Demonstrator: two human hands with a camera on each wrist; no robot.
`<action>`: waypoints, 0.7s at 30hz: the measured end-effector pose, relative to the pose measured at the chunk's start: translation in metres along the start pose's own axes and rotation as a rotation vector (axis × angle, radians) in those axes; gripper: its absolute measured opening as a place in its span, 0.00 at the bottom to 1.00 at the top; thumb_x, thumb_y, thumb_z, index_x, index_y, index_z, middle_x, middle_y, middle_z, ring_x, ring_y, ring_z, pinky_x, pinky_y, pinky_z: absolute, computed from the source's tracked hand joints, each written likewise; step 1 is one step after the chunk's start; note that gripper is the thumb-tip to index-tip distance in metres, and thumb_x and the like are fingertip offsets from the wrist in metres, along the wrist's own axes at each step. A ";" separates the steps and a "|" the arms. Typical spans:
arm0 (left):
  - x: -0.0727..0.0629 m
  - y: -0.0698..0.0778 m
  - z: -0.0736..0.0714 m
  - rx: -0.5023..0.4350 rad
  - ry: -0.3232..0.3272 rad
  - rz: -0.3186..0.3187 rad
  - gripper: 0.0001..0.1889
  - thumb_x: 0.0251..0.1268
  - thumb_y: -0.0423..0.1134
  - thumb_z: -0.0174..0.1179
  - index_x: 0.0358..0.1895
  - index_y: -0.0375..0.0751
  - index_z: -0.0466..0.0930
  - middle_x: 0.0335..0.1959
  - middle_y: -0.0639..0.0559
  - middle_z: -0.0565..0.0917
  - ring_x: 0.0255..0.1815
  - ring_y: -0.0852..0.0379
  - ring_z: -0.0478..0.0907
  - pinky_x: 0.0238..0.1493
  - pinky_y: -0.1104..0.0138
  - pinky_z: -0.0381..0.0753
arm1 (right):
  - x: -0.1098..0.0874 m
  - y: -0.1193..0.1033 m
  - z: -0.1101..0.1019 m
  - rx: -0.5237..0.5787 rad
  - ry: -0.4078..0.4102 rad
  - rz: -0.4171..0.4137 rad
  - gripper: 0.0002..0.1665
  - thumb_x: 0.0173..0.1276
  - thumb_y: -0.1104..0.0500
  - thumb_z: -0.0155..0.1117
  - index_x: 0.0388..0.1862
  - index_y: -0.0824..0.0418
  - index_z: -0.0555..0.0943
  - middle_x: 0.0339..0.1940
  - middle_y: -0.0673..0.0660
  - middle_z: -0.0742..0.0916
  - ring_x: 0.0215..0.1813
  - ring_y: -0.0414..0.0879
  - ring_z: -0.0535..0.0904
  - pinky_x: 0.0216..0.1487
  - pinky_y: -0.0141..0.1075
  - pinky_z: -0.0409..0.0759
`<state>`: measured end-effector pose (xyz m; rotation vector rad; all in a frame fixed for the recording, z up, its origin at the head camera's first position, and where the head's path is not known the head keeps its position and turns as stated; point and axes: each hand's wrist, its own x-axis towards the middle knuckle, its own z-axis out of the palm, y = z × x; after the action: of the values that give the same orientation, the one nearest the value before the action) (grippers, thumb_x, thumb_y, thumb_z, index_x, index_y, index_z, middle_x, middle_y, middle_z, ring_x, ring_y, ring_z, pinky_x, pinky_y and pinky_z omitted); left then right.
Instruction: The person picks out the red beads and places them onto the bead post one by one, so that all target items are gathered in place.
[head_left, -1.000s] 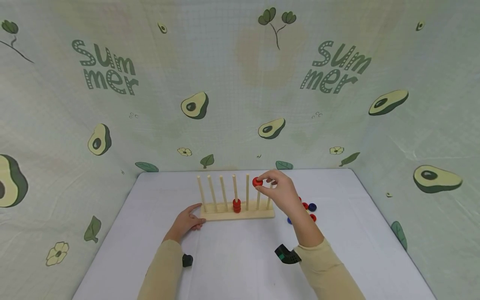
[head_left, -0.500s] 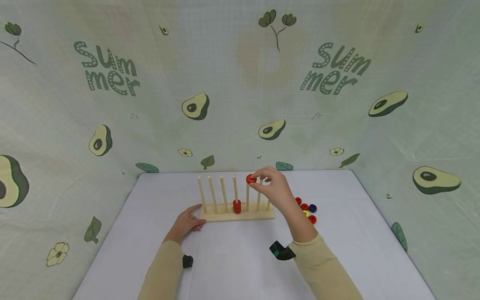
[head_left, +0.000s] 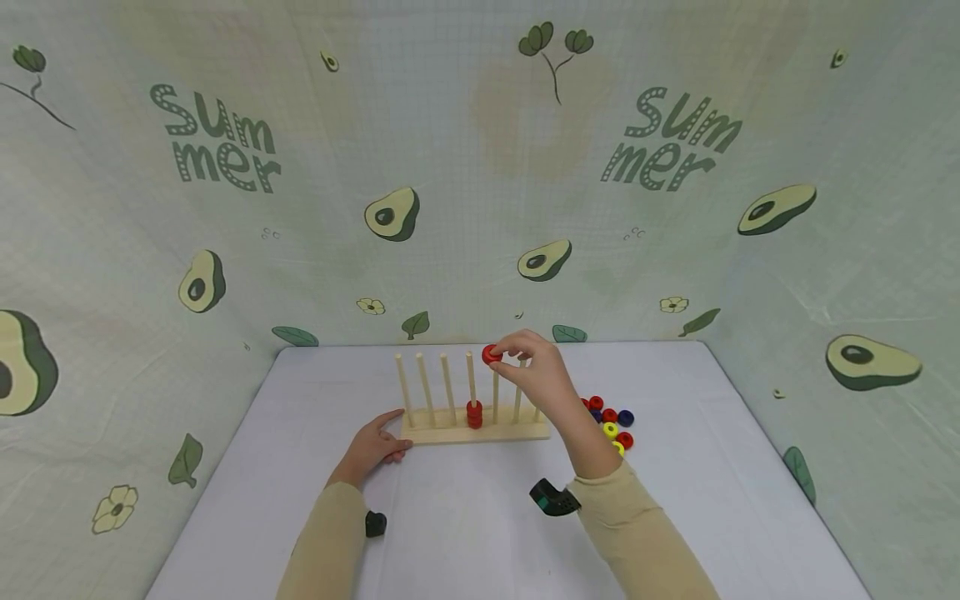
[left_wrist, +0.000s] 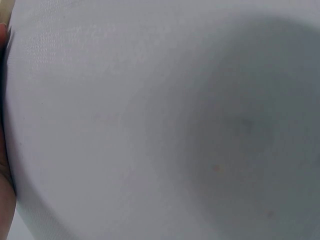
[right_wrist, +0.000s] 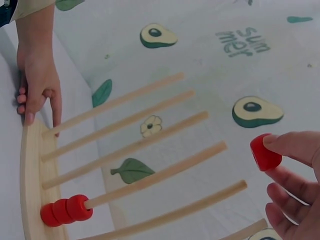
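A wooden peg rack (head_left: 450, 432) with several upright pegs stands on the table. Three red beads (right_wrist: 66, 210) are stacked low on its fourth peg from the left. Between thumb and forefinger, my right hand (head_left: 536, 371) pinches another red bead (head_left: 491, 354) at the height of the peg tops. In the right wrist view that bead is apart from the pegs, beyond their tips. My left hand (head_left: 373, 446) grips the rack's left end, thumb at the front and forefinger behind. Only a sliver of that hand shows in the left wrist view.
Loose beads lie right of the rack, partly behind the right forearm: red (head_left: 625, 440), dark blue (head_left: 626, 418) and yellow (head_left: 611, 430). A white cloth covers the table (head_left: 465, 525). Behind it hangs a patterned curtain (head_left: 450, 150).
My right hand has carried the red bead leftward and slightly up, from near the sixth peg to just left of the fifth peg's top. The left hand stays on the rack.
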<state>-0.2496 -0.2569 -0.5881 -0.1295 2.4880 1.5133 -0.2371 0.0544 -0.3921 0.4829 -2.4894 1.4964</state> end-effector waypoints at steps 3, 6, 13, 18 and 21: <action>-0.001 0.000 0.000 -0.011 0.007 -0.004 0.39 0.55 0.34 0.72 0.71 0.40 0.66 0.17 0.50 0.81 0.16 0.61 0.73 0.24 0.69 0.73 | 0.002 0.001 0.003 -0.009 0.003 -0.013 0.07 0.60 0.62 0.74 0.38 0.57 0.87 0.43 0.49 0.85 0.45 0.47 0.76 0.49 0.46 0.75; -0.002 0.000 0.000 -0.013 0.013 -0.004 0.38 0.55 0.34 0.72 0.71 0.40 0.66 0.17 0.50 0.81 0.16 0.60 0.73 0.24 0.69 0.73 | 0.003 0.000 0.005 -0.019 0.009 -0.020 0.08 0.60 0.62 0.74 0.38 0.57 0.86 0.43 0.49 0.85 0.45 0.46 0.76 0.48 0.44 0.76; -0.001 0.000 -0.001 -0.008 0.020 -0.010 0.38 0.55 0.34 0.72 0.71 0.40 0.66 0.17 0.50 0.81 0.16 0.60 0.74 0.24 0.69 0.73 | 0.007 0.000 0.010 -0.005 0.008 -0.033 0.08 0.60 0.63 0.74 0.39 0.57 0.85 0.42 0.50 0.85 0.46 0.54 0.77 0.49 0.47 0.76; -0.001 0.001 -0.001 -0.012 0.015 -0.013 0.38 0.55 0.34 0.72 0.71 0.41 0.66 0.17 0.50 0.81 0.17 0.60 0.75 0.24 0.68 0.74 | 0.008 0.000 0.014 0.010 0.001 -0.028 0.08 0.61 0.62 0.73 0.39 0.57 0.85 0.42 0.50 0.84 0.45 0.53 0.77 0.48 0.47 0.76; -0.001 0.001 -0.001 -0.007 0.007 -0.011 0.38 0.55 0.34 0.72 0.71 0.40 0.66 0.18 0.50 0.82 0.17 0.60 0.75 0.24 0.69 0.74 | 0.009 0.000 0.016 0.023 0.005 -0.024 0.09 0.61 0.62 0.73 0.40 0.58 0.85 0.43 0.51 0.84 0.44 0.51 0.77 0.47 0.46 0.77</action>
<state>-0.2491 -0.2575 -0.5868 -0.1499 2.4840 1.5196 -0.2455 0.0387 -0.3972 0.5099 -2.4566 1.5169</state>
